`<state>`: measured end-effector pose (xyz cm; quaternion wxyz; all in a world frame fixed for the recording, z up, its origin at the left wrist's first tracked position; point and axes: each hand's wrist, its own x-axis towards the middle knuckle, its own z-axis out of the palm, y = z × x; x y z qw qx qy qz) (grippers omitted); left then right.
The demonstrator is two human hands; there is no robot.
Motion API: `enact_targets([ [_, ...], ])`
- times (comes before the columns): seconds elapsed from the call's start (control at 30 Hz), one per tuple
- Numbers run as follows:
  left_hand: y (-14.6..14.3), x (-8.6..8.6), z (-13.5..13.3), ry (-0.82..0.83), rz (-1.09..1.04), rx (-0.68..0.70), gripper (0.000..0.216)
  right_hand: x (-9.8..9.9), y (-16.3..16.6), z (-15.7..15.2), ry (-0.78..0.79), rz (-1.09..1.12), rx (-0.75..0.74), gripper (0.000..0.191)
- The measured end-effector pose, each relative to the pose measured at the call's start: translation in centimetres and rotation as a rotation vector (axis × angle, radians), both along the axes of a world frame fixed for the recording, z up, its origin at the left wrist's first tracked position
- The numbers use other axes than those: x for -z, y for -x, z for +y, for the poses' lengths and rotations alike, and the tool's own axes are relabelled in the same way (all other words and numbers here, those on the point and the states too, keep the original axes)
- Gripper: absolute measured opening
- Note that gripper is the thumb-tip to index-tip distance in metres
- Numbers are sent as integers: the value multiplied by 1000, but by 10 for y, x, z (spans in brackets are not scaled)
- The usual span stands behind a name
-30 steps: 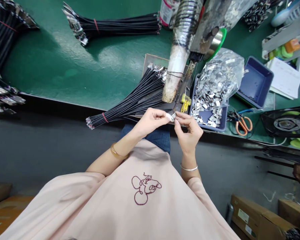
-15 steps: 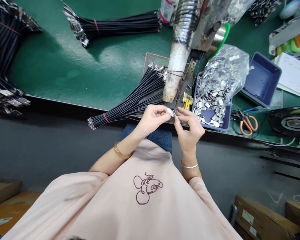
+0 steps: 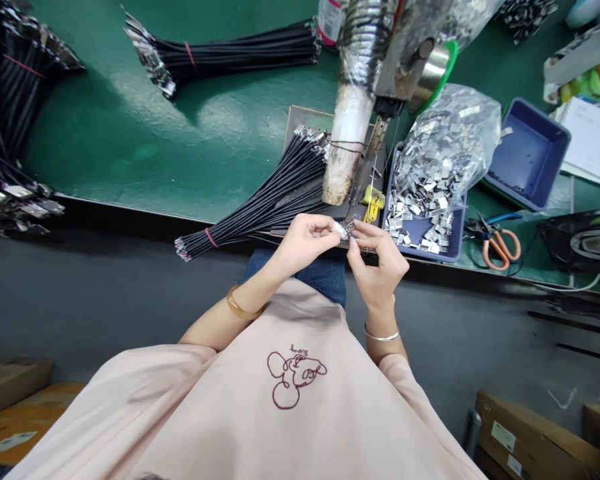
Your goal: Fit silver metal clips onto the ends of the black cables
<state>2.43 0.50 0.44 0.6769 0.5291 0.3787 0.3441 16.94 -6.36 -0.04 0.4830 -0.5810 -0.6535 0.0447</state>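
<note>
My left hand [image 3: 304, 243] is closed in a pinch, with a white cover on a fingertip, at the table's front edge. Facing it, my right hand [image 3: 381, 261] pinches too, thumb and index finger together. Between the fingertips is a small metal connector [image 3: 349, 229], mostly hidden; both hands seem to hold it. Just above them hang the tip of a soldering iron [image 3: 360, 190] and a stained white suction nozzle [image 3: 341, 170]. Left of the hands lies a bundle of black cables [image 3: 265, 197] tied with a red band.
A blue tray [image 3: 453, 250] of metal shells and a plastic bag [image 3: 447, 133] of them sit at right. Beyond are another blue tray [image 3: 525, 153], orange-handled pliers [image 3: 503, 248] and a small fan [image 3: 587, 243]. More cable bundles [image 3: 240, 48] lie at back and left.
Both hands stay together at nearly the same spot, with the fingertips slightly lower and the small piece turned a little. The camera view has shifted slightly.
</note>
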Motion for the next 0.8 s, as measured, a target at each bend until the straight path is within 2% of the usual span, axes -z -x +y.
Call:
enact_targets([
  [0.1,0,-1,-2,-23,0,5,16,-2,-2,-2,59,59,7,3],
  [0.17,1,-1,-5,-49,19,54,15,-6,-5,-4,65,143,63,2],
  [0.23,4,1,-11,-102,71,141,14,-13,-8,-7,-98,190,180,3],
  [0.33,8,6,-23,-208,204,243,19,-29,-15,-13,-546,202,373,13],
  [0.37,10,9,-27,-228,223,239,19,-34,-17,-15,-598,202,408,14],
  [0.4,11,11,-30,-243,218,212,19,-39,-21,-18,-543,191,422,14],
  [0.43,12,13,-32,-262,193,155,19,-42,-25,-20,-425,178,422,14],
  [0.5,14,16,-33,-381,160,-17,17,-43,-38,-21,-93,167,381,14],
  [0.57,16,18,-28,-621,219,-201,15,-35,-56,-16,160,118,347,10],
  [0.63,17,19,-19,-889,358,-308,15,-24,-76,-6,266,-22,389,11],
  [0.7,16,22,-8,-1032,522,-283,19,-13,-93,8,328,-160,395,10],
  [0.8,13,26,4,-1117,657,-200,27,-7,-107,24,394,-295,264,11],
])
